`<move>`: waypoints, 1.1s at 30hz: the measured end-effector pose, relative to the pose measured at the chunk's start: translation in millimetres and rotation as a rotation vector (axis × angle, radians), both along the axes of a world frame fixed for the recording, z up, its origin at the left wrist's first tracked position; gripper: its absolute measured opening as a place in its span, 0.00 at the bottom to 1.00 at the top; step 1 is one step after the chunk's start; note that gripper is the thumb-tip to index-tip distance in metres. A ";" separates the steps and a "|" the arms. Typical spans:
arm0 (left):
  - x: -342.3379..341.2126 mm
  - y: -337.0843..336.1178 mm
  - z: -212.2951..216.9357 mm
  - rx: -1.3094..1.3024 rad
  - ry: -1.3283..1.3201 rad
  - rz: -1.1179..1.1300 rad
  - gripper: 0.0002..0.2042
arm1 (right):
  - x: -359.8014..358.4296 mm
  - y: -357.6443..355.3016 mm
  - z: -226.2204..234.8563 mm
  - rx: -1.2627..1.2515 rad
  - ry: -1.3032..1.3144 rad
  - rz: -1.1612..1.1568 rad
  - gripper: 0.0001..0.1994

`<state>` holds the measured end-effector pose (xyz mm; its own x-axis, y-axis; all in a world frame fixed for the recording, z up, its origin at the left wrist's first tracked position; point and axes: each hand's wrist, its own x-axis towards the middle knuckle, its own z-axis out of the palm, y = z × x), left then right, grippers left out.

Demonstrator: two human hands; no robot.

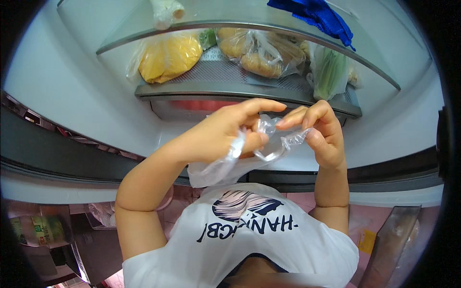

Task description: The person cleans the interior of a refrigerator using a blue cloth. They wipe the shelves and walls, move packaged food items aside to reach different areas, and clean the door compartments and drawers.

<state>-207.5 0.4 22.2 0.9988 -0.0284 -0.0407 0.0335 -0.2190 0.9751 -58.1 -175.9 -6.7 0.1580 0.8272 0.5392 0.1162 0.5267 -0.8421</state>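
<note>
In the head view both my hands are raised in front of an open fridge. My left hand (225, 132) pinches the twisted neck of a clear plastic bag (216, 170), whose body hangs down below the hand. My right hand (321, 132) grips the other twisted end of the same bag between thumb and fingers. The two hands are close together, with a loop of the bag's plastic between them. What the bag holds is hidden.
A fridge shelf (192, 89) behind the hands carries a yellow bagged lump (168, 57), bagged brown pieces (259, 53) and bagged green vegetables (331, 72). A blue cloth (317, 14) lies on the glass shelf above. A pink tiled floor shows below.
</note>
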 end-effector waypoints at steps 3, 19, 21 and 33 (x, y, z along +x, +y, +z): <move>-4.9 15.2 14.5 -0.326 -0.128 0.122 0.25 | 3.8 2.4 1.4 -0.039 -0.079 -0.175 0.06; -27.7 16.5 44.6 0.183 -0.533 0.271 0.12 | -12.2 43.0 -25.9 -0.154 0.599 -0.074 0.12; -12.6 10.2 44.9 0.694 -0.727 0.026 0.13 | -8.7 47.5 -33.3 -0.214 0.527 -0.090 0.11; 44.5 22.6 30.4 1.066 -0.342 0.118 0.13 | -44.2 46.7 -9.1 -0.459 0.147 0.280 0.18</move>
<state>-163.0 23.0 52.6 0.9562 -0.0480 0.2889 -0.1246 -0.9593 0.2532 -102.3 -129.2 -15.8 -0.0549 0.9933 0.1020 -0.1115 0.0954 -0.9892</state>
